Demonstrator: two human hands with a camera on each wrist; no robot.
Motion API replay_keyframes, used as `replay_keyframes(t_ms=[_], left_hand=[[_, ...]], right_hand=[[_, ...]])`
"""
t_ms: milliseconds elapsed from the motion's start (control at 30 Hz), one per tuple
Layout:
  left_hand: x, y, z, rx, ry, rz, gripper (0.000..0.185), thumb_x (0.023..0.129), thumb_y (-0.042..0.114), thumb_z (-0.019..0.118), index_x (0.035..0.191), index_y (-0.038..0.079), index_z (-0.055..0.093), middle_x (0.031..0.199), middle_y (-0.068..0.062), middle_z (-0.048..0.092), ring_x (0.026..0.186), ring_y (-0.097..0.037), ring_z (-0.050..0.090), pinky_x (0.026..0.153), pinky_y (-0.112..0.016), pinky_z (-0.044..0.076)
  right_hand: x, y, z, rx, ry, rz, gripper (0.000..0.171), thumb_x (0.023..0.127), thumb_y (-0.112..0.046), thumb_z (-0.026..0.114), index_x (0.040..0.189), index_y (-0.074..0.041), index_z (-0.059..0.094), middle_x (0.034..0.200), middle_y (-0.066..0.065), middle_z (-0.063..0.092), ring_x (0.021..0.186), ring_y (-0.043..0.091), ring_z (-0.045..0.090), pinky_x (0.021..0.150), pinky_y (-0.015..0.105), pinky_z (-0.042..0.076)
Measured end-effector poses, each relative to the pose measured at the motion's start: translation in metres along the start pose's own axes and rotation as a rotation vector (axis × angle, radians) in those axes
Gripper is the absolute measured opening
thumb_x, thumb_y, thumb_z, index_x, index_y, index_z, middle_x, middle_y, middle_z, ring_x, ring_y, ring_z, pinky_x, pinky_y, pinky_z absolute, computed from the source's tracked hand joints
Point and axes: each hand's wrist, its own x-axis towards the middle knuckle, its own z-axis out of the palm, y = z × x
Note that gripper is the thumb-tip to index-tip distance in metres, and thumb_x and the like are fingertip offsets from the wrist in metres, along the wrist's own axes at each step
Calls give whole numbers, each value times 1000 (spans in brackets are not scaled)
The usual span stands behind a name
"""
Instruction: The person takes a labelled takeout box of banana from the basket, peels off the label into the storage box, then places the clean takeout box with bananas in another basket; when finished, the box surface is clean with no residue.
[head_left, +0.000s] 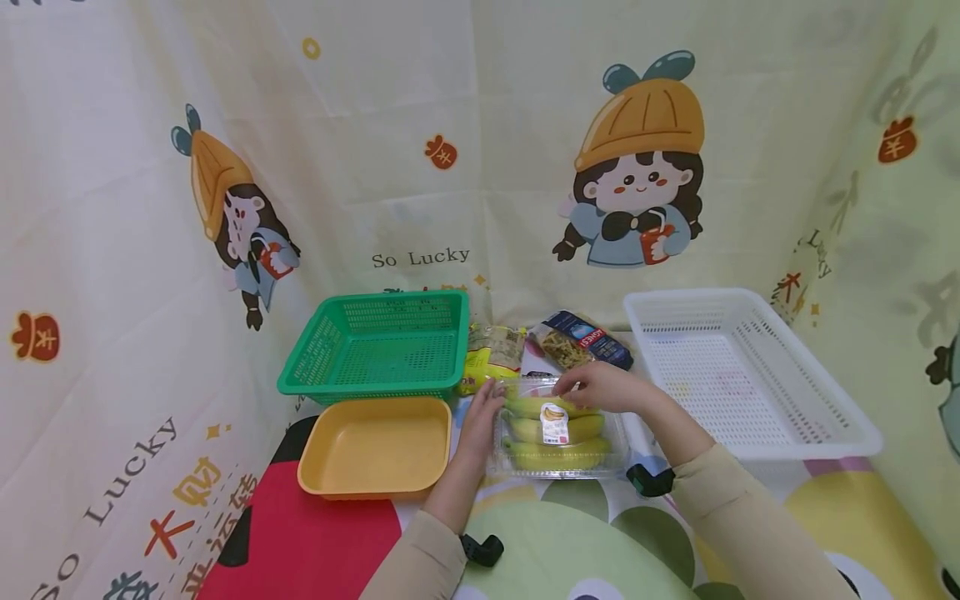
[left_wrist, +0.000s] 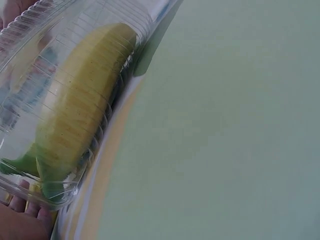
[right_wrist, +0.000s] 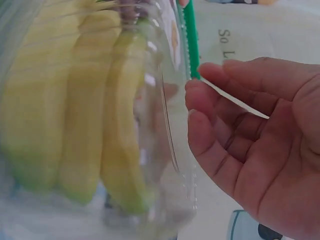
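Observation:
A clear plastic clamshell box (head_left: pixel 617 450) with several yellow-green bananas (head_left: pixel 558 456) sits on the patterned cloth. A white label (head_left: pixel 555 424) with a banana picture is on it. My left hand (head_left: pixel 480 421) rests along the box's left end, its fingers against the side; in the left wrist view, fingers (left_wrist: pixel 31 207) show at the box's lower corner. My right hand (head_left: pixel 603 387) is over the far right part of the box, fingers loosely bent. In the right wrist view its fingertips (right_wrist: pixel 197 125) are close beside the box edge, with nothing visibly held; contact is unclear.
A green basket (head_left: pixel 300 379) stands at the back left, with a yellow tray (head_left: pixel 315 483) before it. A white basket (head_left: pixel 817 400) is on the right. Behind the box lie a yellow bag (head_left: pixel 495 354) and a dark blue Agnesi packet (head_left: pixel 585 340). Printed curtains surround the table.

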Motion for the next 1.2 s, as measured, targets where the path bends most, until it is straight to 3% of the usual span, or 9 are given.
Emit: replay_keyframes(t_ms=[100,267,500,600,900,1033,1200], left_hand=[[2,-3,-1,-4,-3,13,61,100,13,47,156,2,24,161,-17,30,149,-33,28,124,-50,18],[13,-18,-3,-16,33,3,61,100,18,50,156,10,29,160,-12,34,149,-29,30,124,-47,19],[16,-25,-3,-2,69,12,60,98,23,52,155,15,34,158,-7,39,147,-25,34,124,-45,20],[17,-25,-3,19,74,15,60,98,25,53,154,16,35,157,-6,41,147,-26,35,124,-46,20],[18,-24,-4,16,74,4,61,97,26,54,154,18,35,158,-3,40,147,-23,34,124,-45,20],[19,-24,-4,13,67,1,60,98,27,54,154,19,35,158,-2,39,148,-23,33,124,-45,19],[20,-25,-5,12,64,-6,59,98,28,54,154,20,35,158,0,39,148,-21,33,124,-44,19]], right_hand=[[10,0,3,-14,-24,-12,19,95,-17,63,110,-18,75,103,-3,71,76,10,59,70,28,51],[20,-2,8,5,-64,11,13,94,-16,64,101,-21,74,91,-4,69,67,11,56,64,27,48],[21,-5,8,63,-86,58,10,95,-15,62,93,-18,71,77,8,64,58,13,48,55,27,41],[20,-5,6,73,-84,69,9,95,-15,62,92,-16,71,74,6,62,59,13,48,55,27,40],[4,-3,5,41,-125,16,3,91,-17,69,94,-16,68,84,-3,62,68,13,54,58,28,47],[-9,-1,8,33,-149,-49,4,90,-16,69,92,-19,67,85,-5,62,75,13,55,62,27,48],[-23,0,16,17,-119,-130,6,88,-16,72,93,-17,68,83,-8,61,77,9,54,67,23,47]])
